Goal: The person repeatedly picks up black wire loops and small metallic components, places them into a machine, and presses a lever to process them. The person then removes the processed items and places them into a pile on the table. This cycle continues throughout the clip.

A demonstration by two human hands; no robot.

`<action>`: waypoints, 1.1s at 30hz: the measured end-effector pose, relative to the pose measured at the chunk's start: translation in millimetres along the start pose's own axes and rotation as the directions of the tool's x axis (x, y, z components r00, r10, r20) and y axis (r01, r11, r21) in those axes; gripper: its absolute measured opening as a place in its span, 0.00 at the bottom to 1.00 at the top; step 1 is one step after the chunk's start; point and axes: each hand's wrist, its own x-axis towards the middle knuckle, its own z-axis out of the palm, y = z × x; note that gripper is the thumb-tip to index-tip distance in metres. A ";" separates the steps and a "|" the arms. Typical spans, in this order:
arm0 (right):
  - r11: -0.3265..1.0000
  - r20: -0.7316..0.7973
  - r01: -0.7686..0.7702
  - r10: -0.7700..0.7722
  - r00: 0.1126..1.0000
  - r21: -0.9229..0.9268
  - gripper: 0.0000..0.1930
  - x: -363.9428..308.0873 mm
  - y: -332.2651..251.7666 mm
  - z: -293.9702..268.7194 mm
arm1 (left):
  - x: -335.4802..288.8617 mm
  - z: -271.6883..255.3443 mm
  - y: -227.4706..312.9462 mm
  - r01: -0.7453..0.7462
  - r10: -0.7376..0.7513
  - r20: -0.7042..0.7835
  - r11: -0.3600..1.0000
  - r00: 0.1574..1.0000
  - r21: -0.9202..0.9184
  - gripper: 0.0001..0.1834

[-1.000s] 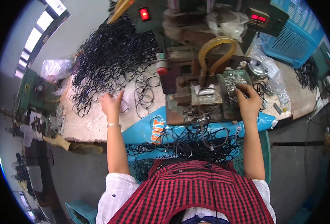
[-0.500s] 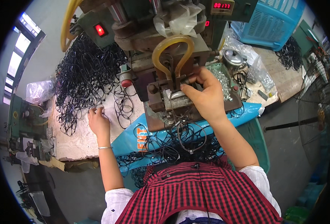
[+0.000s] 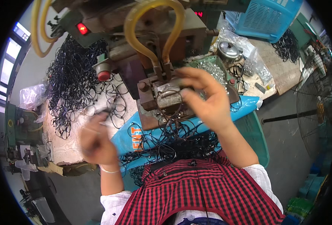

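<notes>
My right hand (image 3: 211, 101) is beside the metal die block (image 3: 169, 98) of a press, thumb and fingers apart with nothing I can make out between them. A dark thin cord loop (image 3: 158, 103) lies over the block's front and hangs down. My left hand (image 3: 98, 142), smeared by motion, is over the pale tabletop (image 3: 70, 148) at the left; whether it holds anything is unclear. Several black cord loops (image 3: 173, 142) lie tangled on a blue plastic sheet (image 3: 126, 138) in front of me. Above the block a yellow tube (image 3: 130, 28) bends in a loop.
A big heap of black cords (image 3: 72, 86) lies left of the press, near a red push button (image 3: 103, 75). Small shiny metal pieces (image 3: 211, 71) fill a green tray at the right. Beyond stand a lidded metal pot (image 3: 228, 50) and a blue basket (image 3: 254, 22); a fan (image 3: 316, 108) is far right.
My left hand has come back from the cord heap toward me. My right hand's thumb and fingers have spread away from the die block. The view has shifted a little.
</notes>
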 end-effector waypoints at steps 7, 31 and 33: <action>0.544 -0.054 0.081 -0.226 0.973 -0.835 0.09 -3.9 112.7 -61.9 | 24.4 20.9 59.2 -0.107 0.440 0.486 0.814 0.755 -0.571 0.13; 0.914 -0.331 -0.096 -0.043 0.942 -0.394 0.07 -0.6 108.0 -63.0 | -13.9 -16.3 7.8 0.255 -0.193 -0.274 0.943 0.942 0.213 0.14; 0.933 -0.320 -0.132 0.019 0.947 -0.336 0.08 4.4 100.5 -56.3 | 13.7 -31.7 -28.3 0.310 -0.275 -0.144 0.821 0.951 0.480 0.13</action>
